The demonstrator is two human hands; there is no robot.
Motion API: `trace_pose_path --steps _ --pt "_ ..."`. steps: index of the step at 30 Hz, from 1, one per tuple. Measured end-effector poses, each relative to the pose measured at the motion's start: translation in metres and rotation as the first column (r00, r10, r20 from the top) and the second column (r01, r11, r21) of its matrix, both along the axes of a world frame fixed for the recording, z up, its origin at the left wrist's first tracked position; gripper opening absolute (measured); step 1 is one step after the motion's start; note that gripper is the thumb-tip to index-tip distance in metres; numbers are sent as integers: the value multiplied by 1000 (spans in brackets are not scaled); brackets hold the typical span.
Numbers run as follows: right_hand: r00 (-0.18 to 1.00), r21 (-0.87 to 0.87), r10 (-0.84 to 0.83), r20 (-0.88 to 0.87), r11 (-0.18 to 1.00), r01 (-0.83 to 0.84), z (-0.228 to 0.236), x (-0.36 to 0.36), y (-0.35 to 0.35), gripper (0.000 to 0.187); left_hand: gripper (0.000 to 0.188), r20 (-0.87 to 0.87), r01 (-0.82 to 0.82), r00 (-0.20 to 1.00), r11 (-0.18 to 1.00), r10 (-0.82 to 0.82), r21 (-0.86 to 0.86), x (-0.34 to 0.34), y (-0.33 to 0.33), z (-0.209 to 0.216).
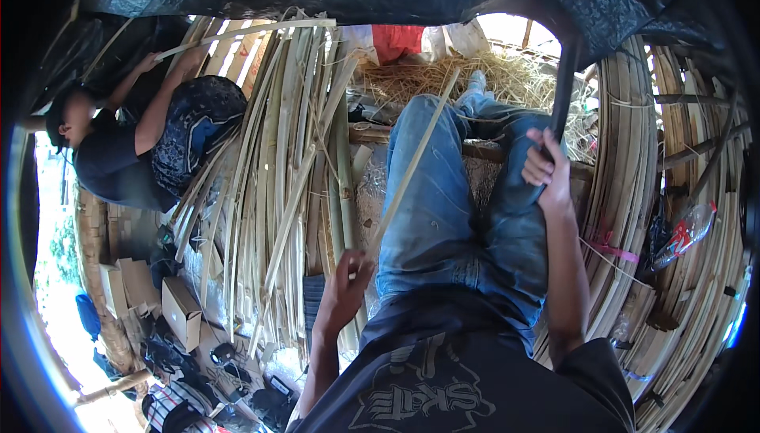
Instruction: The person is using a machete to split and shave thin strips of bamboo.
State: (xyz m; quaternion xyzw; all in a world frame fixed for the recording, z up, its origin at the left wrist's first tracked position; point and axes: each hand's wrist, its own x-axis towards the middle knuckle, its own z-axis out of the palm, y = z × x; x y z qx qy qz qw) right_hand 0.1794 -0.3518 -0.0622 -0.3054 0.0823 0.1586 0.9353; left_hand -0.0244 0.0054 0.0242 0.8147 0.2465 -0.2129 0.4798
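Note:
A long, pale bamboo strip (418, 154) slants across my left thigh, its far tip near the straw. Its near end meets the fingers of my left hand (345, 289), which are curled round it beside my hip. My right hand (549, 165) is closed on a machete (564, 89) above my right thigh. The dark blade points away from me, its far end merging with the black sheet. The handle is mostly hidden by my fingers. Blade and strip are well apart.
Many bamboo strips (273, 156) lie piled on my left, and bundled strips (621, 140) run along my right. Beyond them, a co-worker (131, 132) holds another strip (245, 29). Straw (427, 77) covers the ground ahead. Cardboard boxes (180, 314) and a plastic bottle (685, 235) lie around.

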Motion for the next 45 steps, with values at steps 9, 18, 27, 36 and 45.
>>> trace_pose_path --steps 9,18,27,36,45 --pt "997 -124 39 -62 991 -46 -5 0 8 36 31 149 -31 988 923 -28 383 0 23 -15" --pt "996 -83 55 -64 995 -60 -4 10 9 35 37 593 9 763 921 -257 388 47 -30 -13" --pt "997 179 71 -33 982 -64 -18 15 0 37 39 359 514 344 494 -868 701 301 -34 -57" --pt "992 508 84 90 853 -118 -36 15 -17 43 61 666 507 21 582 -746 636 251 -52 -40" --pt "993 408 119 24 905 -118 -32 16 -5 39 26 639 -240 462 607 -615 757 377 -31 -55"
